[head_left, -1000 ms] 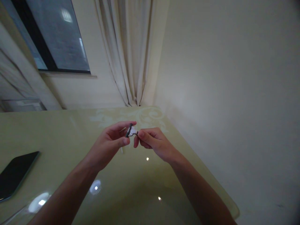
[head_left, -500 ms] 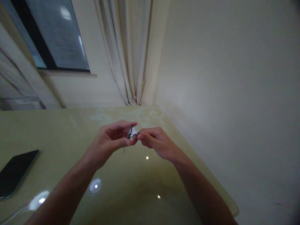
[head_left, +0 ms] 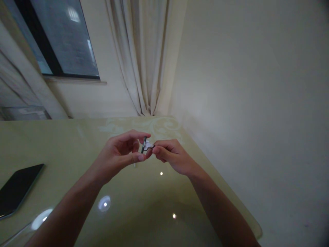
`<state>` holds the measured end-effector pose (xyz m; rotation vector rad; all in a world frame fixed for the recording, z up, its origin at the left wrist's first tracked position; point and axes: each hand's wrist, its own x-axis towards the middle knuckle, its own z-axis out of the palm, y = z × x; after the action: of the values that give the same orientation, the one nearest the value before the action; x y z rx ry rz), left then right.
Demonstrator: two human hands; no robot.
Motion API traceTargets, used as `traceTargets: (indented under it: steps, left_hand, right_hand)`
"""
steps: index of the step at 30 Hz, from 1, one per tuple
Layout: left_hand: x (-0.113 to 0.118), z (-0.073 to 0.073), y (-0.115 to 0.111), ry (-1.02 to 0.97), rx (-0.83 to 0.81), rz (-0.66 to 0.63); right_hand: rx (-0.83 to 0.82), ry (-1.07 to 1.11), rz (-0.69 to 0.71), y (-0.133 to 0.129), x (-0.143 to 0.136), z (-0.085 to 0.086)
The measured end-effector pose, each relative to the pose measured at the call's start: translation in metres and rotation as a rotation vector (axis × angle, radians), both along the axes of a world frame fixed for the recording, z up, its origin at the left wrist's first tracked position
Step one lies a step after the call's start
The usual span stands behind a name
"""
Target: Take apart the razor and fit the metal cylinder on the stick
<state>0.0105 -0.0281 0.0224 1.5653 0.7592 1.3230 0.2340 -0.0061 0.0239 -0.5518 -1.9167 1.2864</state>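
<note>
one metal piece [head_left: 147, 145] between left hand [head_left: 117, 151] fingertips, right hand [head_left: 174, 157] pinching end

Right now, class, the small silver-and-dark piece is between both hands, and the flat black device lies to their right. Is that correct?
The side is wrong: the head view shows the flat black device left of the left hand.

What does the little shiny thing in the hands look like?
The little shiny thing has a dark, straight bar at one end and a silvery, metal-looking part that narrows from it. The bar stands nearly upright by the left hand; the right hand pinches the narrow end, above the table.
</note>
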Motion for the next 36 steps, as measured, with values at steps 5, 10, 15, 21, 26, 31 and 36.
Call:
traceTargets:
  steps: [5,10,15,21,26,31,36]
  left_hand:
    - [0.001,0.001,0.000,0.044,0.030,0.036]
    - [0.004,0.002,0.001,0.031,0.037,0.089]
    - [0.004,0.002,-0.002,0.006,-0.030,0.097]
    - [-0.006,-0.006,0.012,0.096,-0.008,0.077]
    - [-0.032,-0.044,0.046,0.771,0.022,0.400]
    - [-0.042,-0.087,0.061,1.421,-0.165,0.346]
    - [-0.026,-0.111,0.058,1.467,-0.259,0.374]
  right_hand:
    - [0.014,-0.036,-0.012,0.001,0.002,0.000]
    - [0.085,-0.033,-0.085,0.000,-0.002,0.000]
    - [0.115,-0.046,-0.133,-0.005,-0.007,0.001]
    - [0.097,-0.059,-0.154,0.005,0.000,-0.002]
    - [0.070,-0.060,-0.407,0.051,0.024,-0.029]
    - [0.134,-0.382,-0.744,0.099,0.054,-0.069]
    - [0.112,-0.627,-0.818,0.113,0.059,-0.099]
